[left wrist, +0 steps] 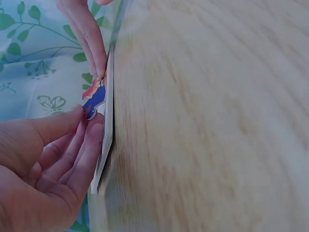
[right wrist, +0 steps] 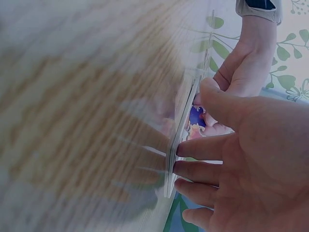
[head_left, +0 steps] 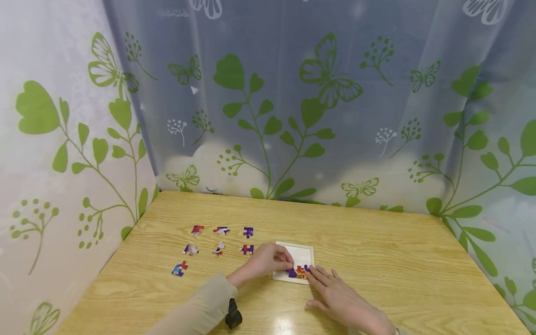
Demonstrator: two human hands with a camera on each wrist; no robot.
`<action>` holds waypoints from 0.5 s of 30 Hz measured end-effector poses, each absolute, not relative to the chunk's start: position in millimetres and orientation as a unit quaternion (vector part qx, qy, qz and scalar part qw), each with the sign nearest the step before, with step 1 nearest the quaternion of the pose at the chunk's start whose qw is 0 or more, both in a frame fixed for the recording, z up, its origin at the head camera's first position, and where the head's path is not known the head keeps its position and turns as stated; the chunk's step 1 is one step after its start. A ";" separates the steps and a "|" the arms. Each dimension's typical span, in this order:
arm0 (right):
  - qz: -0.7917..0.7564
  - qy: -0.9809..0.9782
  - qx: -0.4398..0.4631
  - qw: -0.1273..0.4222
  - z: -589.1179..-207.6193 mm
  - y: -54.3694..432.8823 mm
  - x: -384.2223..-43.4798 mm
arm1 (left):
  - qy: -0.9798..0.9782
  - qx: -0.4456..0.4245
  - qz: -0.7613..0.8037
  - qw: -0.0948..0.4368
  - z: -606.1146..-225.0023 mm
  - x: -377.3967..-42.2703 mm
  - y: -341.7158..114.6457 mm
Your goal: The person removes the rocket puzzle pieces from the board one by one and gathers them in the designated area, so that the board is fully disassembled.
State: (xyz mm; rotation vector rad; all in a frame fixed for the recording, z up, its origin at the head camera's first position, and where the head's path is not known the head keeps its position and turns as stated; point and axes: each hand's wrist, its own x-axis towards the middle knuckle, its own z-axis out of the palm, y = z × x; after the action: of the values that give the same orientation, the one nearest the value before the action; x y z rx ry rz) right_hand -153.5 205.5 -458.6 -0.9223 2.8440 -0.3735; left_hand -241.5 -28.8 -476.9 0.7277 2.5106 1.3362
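A shallow white puzzle tray [head_left: 311,257] lies on the table with joined purple and orange puzzle pieces [head_left: 299,272] along its near side. My left hand [head_left: 268,259] is over the tray's left part and pinches a blue-purple puzzle piece [left wrist: 95,100] between thumb and fingers. In the left wrist view that piece tilts up from the tray, and the fingers hide part of it. My right hand [head_left: 341,300] lies at the tray's near right corner. Its fingers [right wrist: 200,169] are straight and spread, with their tips on the tray's edge.
Several loose puzzle pieces [head_left: 220,230] lie in rough rows to the left of the tray, with a blue and red piece [head_left: 180,268] nearest the front. A black wrist strap part [head_left: 233,315] hangs by the left sleeve. Patterned curtains [head_left: 276,93] border the wooden table [head_left: 377,251].
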 end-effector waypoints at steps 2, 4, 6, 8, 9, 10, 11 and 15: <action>-0.124 0.942 -0.306 0.062 -458.5 205.2 -153.5 | 0.849 0.238 0.460 0.107 -477.3 -241.3 -29.2; -0.123 0.942 -0.307 0.061 -458.2 205.0 -153.2 | 0.846 0.225 0.471 0.112 -476.9 -241.7 -30.2; -0.121 0.942 -0.308 0.059 -458.1 204.8 -153.0 | 0.842 0.216 0.481 0.116 -475.4 -242.9 -32.0; -0.120 0.942 -0.309 0.058 -458.0 204.6 -152.6 | 0.839 0.206 0.490 0.118 -472.8 -245.0 -34.4; -0.120 0.942 -0.308 0.059 -457.9 204.5 -152.7 | 0.838 0.201 0.493 0.118 -471.5 -246.3 -35.9; -0.119 0.942 -0.308 0.058 -457.9 204.5 -152.7 | 0.837 0.199 0.496 0.117 -469.8 -247.6 -37.6; -0.119 0.942 -0.308 0.057 -458.0 204.5 -152.6 | 0.835 0.197 0.501 0.118 -468.6 -248.8 -39.4; -0.120 0.942 -0.307 0.057 -458.2 204.7 -152.4 | 0.826 0.191 0.518 0.113 -464.4 -252.3 -47.8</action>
State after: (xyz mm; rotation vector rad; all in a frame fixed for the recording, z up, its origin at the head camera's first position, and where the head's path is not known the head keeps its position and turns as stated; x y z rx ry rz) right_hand -152.4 204.7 -458.2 -0.9310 2.8585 -0.3638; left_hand -252.3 -47.8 -464.4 0.5614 2.4228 1.5192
